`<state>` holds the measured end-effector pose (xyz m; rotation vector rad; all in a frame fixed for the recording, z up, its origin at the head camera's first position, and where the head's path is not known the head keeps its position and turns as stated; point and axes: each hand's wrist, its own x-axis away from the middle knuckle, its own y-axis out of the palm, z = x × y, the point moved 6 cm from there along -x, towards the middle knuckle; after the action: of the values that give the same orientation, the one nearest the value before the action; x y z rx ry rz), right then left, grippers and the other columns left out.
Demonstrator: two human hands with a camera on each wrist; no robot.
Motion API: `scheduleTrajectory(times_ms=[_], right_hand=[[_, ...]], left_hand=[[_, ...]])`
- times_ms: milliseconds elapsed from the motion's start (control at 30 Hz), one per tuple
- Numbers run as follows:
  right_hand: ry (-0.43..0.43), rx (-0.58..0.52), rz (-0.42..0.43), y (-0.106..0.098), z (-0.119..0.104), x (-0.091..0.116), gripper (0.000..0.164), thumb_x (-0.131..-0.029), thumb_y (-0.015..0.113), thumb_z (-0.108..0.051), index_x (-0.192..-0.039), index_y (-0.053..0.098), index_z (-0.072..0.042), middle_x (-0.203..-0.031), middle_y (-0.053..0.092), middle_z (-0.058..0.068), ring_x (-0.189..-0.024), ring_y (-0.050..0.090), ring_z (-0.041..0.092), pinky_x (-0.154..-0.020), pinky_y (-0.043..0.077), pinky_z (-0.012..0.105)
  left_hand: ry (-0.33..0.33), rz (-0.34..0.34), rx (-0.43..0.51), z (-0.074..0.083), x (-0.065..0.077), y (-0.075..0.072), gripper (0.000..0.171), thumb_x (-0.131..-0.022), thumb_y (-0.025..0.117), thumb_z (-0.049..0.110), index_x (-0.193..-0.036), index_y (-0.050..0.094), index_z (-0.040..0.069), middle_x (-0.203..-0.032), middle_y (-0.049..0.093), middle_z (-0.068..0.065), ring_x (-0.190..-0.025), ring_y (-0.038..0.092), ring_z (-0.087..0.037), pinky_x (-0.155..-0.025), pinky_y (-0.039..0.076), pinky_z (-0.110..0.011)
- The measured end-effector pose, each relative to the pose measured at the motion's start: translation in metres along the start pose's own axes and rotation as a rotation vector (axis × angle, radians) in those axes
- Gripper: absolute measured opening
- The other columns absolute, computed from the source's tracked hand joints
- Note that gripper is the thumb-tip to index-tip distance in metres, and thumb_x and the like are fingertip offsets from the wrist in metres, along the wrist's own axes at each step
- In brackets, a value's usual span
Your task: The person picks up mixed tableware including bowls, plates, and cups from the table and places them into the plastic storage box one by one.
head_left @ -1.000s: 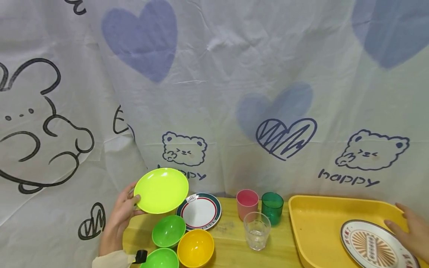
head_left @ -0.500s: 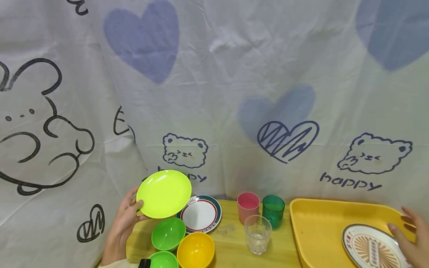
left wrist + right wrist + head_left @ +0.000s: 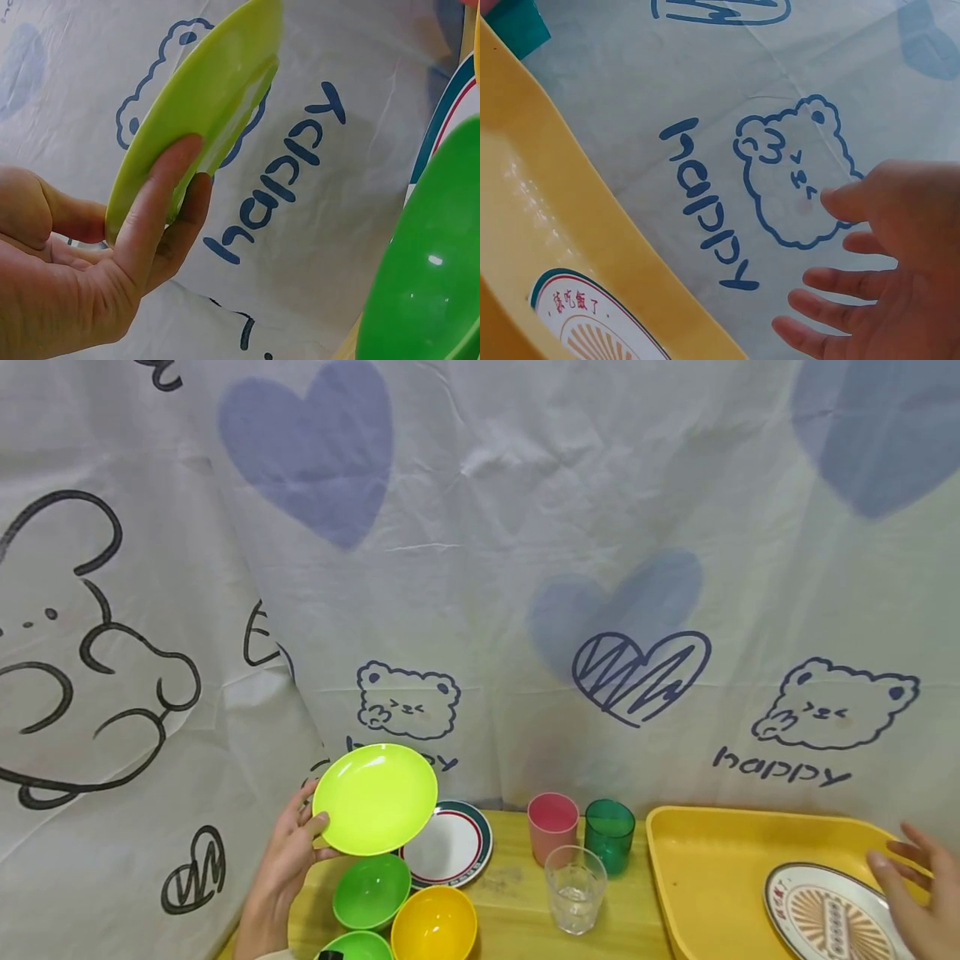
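My left hand (image 3: 288, 843) grips a yellow-green plate (image 3: 375, 800) by its left edge and holds it raised and tilted above the bowls. In the left wrist view the thumb presses one face of the plate (image 3: 199, 112) while the fingers spread under its base. My right hand (image 3: 926, 889) hovers over the right side of a yellow tray (image 3: 720, 814), fingers apart, holding nothing. Beneath it in the tray lies a white plate with a sunburst pattern (image 3: 832, 914). The right wrist view shows that hand (image 3: 900, 277) with loosely spread fingers beside the tray wall.
Behind the raised plate lies a white plate with a green rim (image 3: 450, 843). Near it stand a green bowl (image 3: 371, 891), an orange bowl (image 3: 435, 922) and another green bowl (image 3: 360, 946). A pink cup (image 3: 553, 831), a green cup (image 3: 610, 839) and a clear glass (image 3: 574, 893) stand mid-table.
My left hand has carried the yellow-green plate slightly right and down in the head view. My right hand has drawn back a little from the sunburst plate, its fingers spreading.
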<state>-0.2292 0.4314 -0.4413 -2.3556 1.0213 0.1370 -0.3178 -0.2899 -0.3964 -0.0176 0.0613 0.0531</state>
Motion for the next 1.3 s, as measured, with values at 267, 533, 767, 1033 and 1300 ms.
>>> scheduleTrajectory(times_ms=[267, 533, 767, 1033, 1300], right_hand=[[0.081, 0.062, -0.141, 0.009, -0.015, 0.01, 0.067, -0.1, 0.04, -0.032, -0.151, 0.006, -0.004, -0.144, 0.024, 0.035, -0.122, 0.032, 0.055, -0.094, 0.036, 0.065], [0.059, 0.139, -0.282, 0.023, -0.022, 0.014, 0.082, -0.097, 0.042, -0.047, -0.149, 0.002, 0.002, -0.141, 0.022, 0.038, -0.119, 0.031, 0.056, -0.089, 0.038, 0.067], [0.048, 0.127, -0.302, 0.028, -0.025, 0.014, 0.085, -0.095, 0.041, -0.053, -0.15, 0.003, 0.0, -0.142, 0.022, 0.037, -0.119, 0.032, 0.056, -0.088, 0.039, 0.066], [0.076, 0.107, -0.342, 0.035, -0.029, 0.016, 0.088, -0.094, 0.04, -0.056, -0.15, 0.003, 0.0, -0.144, 0.021, 0.035, -0.121, 0.03, 0.054, -0.092, 0.037, 0.065], [0.052, 0.102, -0.367, 0.039, -0.034, 0.016, 0.089, -0.093, 0.039, -0.058, -0.15, 0.001, 0.0, -0.144, 0.02, 0.036, -0.12, 0.03, 0.055, -0.092, 0.037, 0.065]], left_hand=[[0.018, -0.011, 0.032, 0.002, 0.0, 0.01, 0.057, -0.101, 0.031, 0.003, -0.152, 0.008, 0.012, -0.147, 0.029, -0.02, -0.092, 0.064, -0.016, -0.072, 0.057, -0.043], [-0.019, 0.0, 0.026, -0.003, 0.002, 0.013, 0.058, -0.101, 0.031, 0.002, -0.152, 0.007, 0.014, -0.147, 0.03, -0.02, -0.095, 0.063, -0.017, -0.074, 0.057, -0.043], [0.005, -0.012, 0.036, -0.002, 0.003, 0.018, 0.057, -0.1, 0.032, 0.001, -0.152, 0.011, 0.013, -0.143, 0.032, -0.023, -0.096, 0.063, -0.021, -0.074, 0.056, -0.047], [-0.002, -0.022, 0.013, 0.002, 0.004, 0.023, 0.057, -0.101, 0.032, 0.004, -0.152, 0.011, 0.015, -0.143, 0.032, -0.022, -0.095, 0.063, -0.022, -0.072, 0.057, -0.045], [0.008, -0.042, 0.022, 0.002, 0.003, 0.029, 0.057, -0.1, 0.033, 0.003, -0.152, 0.01, 0.013, -0.146, 0.03, -0.022, -0.096, 0.063, -0.024, -0.072, 0.057, -0.047]])
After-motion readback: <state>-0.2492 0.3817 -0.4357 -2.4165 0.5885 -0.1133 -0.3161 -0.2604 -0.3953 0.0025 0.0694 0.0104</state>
